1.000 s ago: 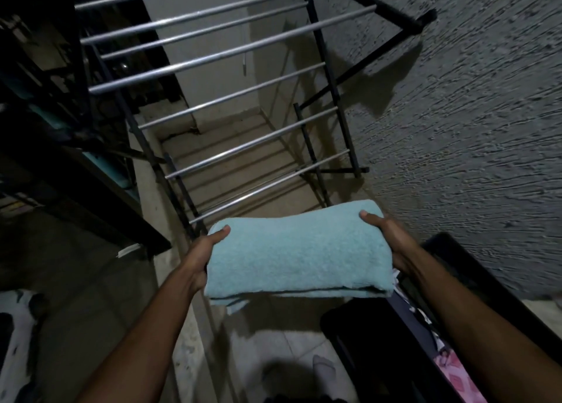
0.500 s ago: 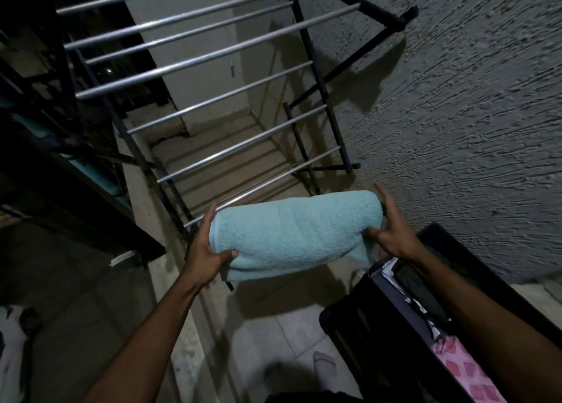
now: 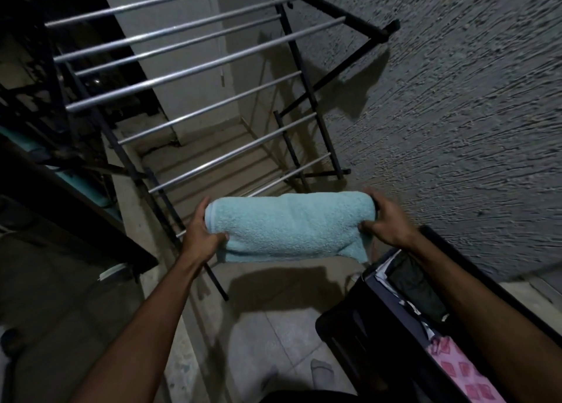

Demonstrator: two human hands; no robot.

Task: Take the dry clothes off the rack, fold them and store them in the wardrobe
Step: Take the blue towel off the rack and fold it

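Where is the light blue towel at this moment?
The light blue towel is at the centre of the head view, held between the left hand and the right hand, before the drying rack.

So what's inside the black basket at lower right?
The black basket holds a pink patterned cloth, a dark garment and some white fabric. The right forearm covers the rest; deeper layers are hidden.

Light-blue folded towel [image 3: 289, 225] held level before bare rack [image 3: 194, 74].

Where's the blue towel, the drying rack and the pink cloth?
blue towel [image 3: 289, 223], head view, middle of its top fold.
drying rack [image 3: 194, 68], head view, a silver bar.
pink cloth [image 3: 456, 369], head view, its checked middle.
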